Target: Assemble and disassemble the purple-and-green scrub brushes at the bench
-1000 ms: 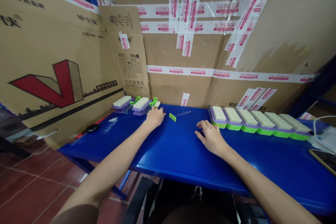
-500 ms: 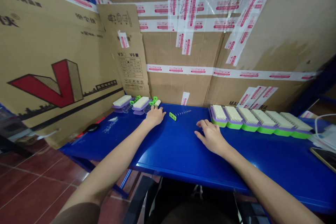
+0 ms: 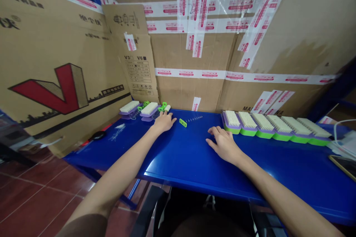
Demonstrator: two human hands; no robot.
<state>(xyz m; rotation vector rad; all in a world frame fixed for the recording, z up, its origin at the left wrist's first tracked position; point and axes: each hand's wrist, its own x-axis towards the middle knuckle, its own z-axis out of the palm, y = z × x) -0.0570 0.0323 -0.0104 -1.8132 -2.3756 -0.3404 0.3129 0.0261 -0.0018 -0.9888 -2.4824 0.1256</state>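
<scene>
My left hand reaches to the back of the blue table, its thumb apart from the fingers. Its fingertips are at a small white piece beside green plastic parts; whether they touch it is hard to tell. Just right of that hand lies a green plastic piece, with a thin metal spring stretching away behind it. My right hand rests palm down on the table, fingers loosely bent and thumb apart, holding nothing. Near its fingertips begins a row of purple and green brushes with cream bristles.
Two purple brush heads with cream bristles lie at the back left, with more green parts between them. Cardboard walls close the table's back and left side. A black round object sits left, a phone at the right edge.
</scene>
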